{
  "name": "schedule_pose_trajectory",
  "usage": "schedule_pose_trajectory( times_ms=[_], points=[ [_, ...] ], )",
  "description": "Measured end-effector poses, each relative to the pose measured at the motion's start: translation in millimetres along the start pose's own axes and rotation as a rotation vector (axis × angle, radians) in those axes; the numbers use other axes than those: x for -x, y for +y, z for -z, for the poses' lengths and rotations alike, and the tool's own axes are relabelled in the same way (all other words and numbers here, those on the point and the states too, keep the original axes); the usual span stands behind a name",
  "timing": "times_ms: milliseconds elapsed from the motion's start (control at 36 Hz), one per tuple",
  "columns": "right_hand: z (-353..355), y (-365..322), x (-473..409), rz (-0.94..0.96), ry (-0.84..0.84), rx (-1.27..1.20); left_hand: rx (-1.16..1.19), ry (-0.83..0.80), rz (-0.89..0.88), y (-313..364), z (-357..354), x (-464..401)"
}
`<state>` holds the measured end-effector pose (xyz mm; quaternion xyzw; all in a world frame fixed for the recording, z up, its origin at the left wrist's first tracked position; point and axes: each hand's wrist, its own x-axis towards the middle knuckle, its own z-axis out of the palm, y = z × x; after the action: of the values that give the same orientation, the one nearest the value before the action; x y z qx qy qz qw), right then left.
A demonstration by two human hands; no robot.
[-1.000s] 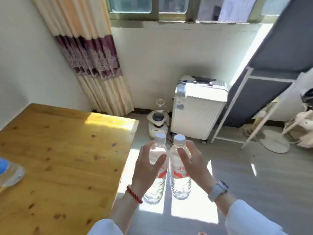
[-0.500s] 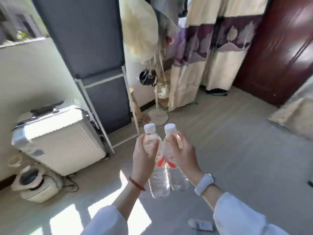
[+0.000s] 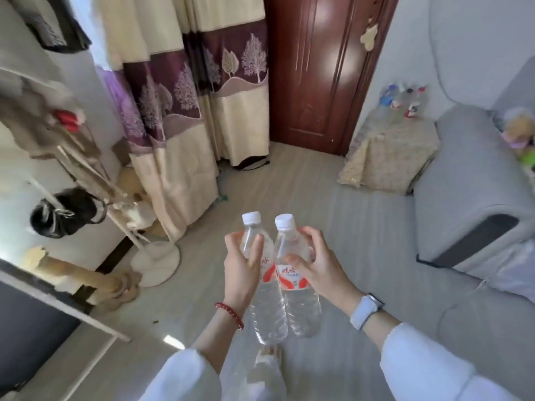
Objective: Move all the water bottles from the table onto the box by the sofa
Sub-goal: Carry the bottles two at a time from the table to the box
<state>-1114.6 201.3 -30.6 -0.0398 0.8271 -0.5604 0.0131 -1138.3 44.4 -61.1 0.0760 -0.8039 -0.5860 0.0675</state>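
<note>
- One water bottle point(image 3: 267, 296) is gripped upright by the left hand point(image 3: 241, 267), fingers curled round its upper body.
- A second bottle point(image 3: 299, 287) (white cap, red label) is gripped likewise by the right hand point(image 3: 315, 267), touching the first.
- The cloth-covered box point(image 3: 390, 151) stands well beyond the right hand, beside the sofa point(image 3: 469, 180).

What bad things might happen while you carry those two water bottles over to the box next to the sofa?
1. The left hand and right hand each grip one clear plastic bottle with a white cap, left bottle and right bottle, held high up near the neck; a full bottle might slip.
2. The cloth-covered box beside the grey sofa already carries blurry small bottles; setting more down might topple them.
</note>
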Motion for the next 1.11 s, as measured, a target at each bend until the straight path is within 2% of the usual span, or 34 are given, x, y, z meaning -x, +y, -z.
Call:
schedule_pose_trajectory(
  times_ms=[167,278,361,444,639,889,1111],
  points=[
    [70.8,13.1,-117.4,-0.033,0.378,-0.055,0.103,-0.219,-0.061,65.9,-95.2,-123.0],
    [129.7,40.9,-174.9,-0.123,0.58,-0.057,0.128,-0.54,-0.095,103.6,-168.6,-182.9],
    [179.7,68.2,-213.9,-0.205,0.636,-0.021,0.101,-0.736,-0.106,118.5,-224.3,-226.1],
    [228.5,97.7,-246.9,-0.254,0.589,-0.037,0.077,-0.843,-0.14,126.1,-284.2,-266.9],
    [360.8,160.5,-336.5,-0.323,0.348,-0.022,0.033,-0.831,-0.143,153.3,-438.9,-357.7],
    [512.2,212.7,-457.8,-0.286,0.342,0.18,0.0,-0.824,-0.102,198.1,-589.6,-466.9],
    [607.0,286.6,-585.2,-0.34,0.381,0.164,-0.002,-0.819,-0.125,216.3,-718.4,-591.4]
  ],
)
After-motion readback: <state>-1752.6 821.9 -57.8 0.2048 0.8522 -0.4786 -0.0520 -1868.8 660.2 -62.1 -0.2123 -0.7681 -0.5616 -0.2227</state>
